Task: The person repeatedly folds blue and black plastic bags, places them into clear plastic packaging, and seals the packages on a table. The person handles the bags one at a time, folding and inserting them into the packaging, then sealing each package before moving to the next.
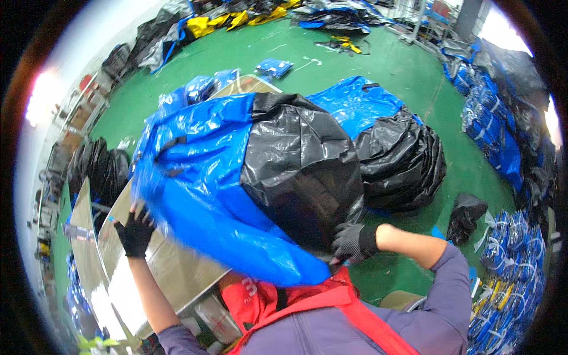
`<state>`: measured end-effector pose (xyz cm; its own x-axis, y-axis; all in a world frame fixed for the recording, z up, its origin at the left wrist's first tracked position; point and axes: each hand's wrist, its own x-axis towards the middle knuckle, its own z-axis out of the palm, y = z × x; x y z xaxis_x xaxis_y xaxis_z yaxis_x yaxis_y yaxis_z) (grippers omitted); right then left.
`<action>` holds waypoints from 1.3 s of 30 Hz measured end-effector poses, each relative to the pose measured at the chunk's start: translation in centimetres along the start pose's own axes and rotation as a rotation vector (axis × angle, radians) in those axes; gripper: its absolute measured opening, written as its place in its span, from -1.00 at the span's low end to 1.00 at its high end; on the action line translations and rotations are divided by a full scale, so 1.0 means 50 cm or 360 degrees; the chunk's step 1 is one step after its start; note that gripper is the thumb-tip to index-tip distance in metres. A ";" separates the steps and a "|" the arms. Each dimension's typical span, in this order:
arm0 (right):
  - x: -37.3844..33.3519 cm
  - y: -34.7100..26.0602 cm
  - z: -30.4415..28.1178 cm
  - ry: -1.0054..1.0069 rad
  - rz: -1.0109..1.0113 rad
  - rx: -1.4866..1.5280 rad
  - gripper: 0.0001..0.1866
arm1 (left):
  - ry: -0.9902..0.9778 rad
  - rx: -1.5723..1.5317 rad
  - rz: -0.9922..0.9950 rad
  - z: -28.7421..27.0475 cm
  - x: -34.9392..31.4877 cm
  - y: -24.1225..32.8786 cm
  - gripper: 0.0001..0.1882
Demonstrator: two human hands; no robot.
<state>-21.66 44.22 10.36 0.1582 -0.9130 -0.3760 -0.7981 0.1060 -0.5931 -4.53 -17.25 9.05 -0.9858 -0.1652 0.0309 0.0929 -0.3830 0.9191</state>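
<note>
A large blue and black plastic tarp bag point(302, 160) spreads in front of me over a glossy tan table point(171, 269). Its blue edge is blurred at the left, and a dark strap lies on the blue part. My right hand point(355, 242), in a dark grey glove, grips the bag's near right edge. On the left, my left hand point(135, 234) wears a black glove with bare fingertips. Its fingers are spread just below the blurred blue edge; whether they touch it I cannot tell.
Another blue and black bag point(399, 160) lies in a heap beyond at the right. Packed blue bundles point(512, 242) are stacked at the right. Folded blue packets point(274, 68) lie past the table, and black and yellow sheets point(236, 21) line the far wall. A black bag point(467, 216) rests on the green floor.
</note>
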 end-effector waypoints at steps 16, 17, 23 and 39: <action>0.139 0.296 -0.190 0.1294 0.1575 -0.0313 -0.59 | 0.1375 0.0989 -0.0670 0.026 -0.328 -0.152 -0.44; 0.122 0.301 -0.188 0.1386 0.1475 -0.0482 -0.58 | 0.1441 0.1407 -0.0507 0.011 -0.343 -0.141 -0.45; -0.003 0.367 -0.170 0.1389 0.1347 0.0621 -0.42 | 0.1575 0.2138 -0.0724 -0.031 -0.414 -0.078 -0.41; 0.562 0.363 -0.568 0.1656 0.0866 -0.0673 -0.61 | -0.1281 0.0764 -0.0114 0.631 -0.119 -0.511 -0.35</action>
<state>-48.23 9.29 9.25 -0.6316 -0.6890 0.3555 -0.7706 0.6086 -0.1894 -5.46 22.19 -2.21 -0.8041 0.5909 0.0657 0.1377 0.0776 0.9874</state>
